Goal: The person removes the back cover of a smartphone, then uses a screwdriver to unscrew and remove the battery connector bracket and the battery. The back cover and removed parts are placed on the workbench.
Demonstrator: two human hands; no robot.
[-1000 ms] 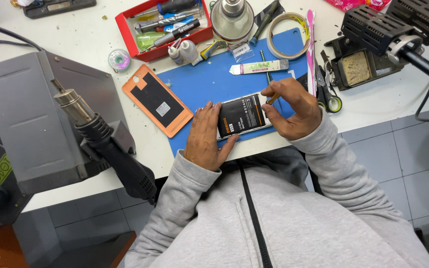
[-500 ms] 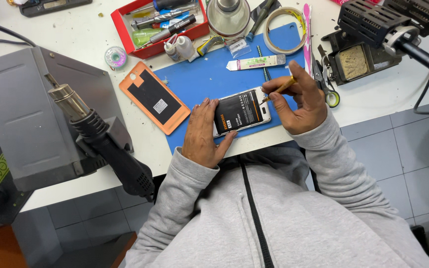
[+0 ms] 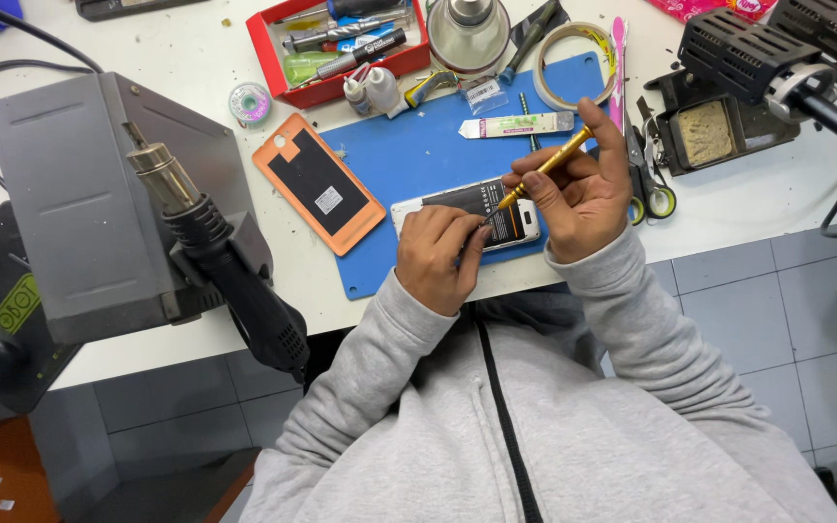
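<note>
On the blue work mat near the front edge of the white tabletop lies an opened phone, back side up with its dark battery showing. At its near left end rests the left hand, fingers curled together and pressing down on the phone to steady it. Just to the right, the right hand has its fingers clamped on a slim gold screwdriver, held like a pen and tilted so that the tip points down to the phone's surface beside the left fingertips; whether the tip touches cannot be told. Left of the phone, partly on the mat, lies an orange back cover with its dark inner side up. Beyond the hands, a red tray of tools sits at the far side of the tabletop, with a roll of tape and a narrow pale strip on the mat's far part. Scissors with green-rimmed handles lie just right of the right hand. A grey hot-air station stands at the left, its black handpiece lying across its front corner.
</note>
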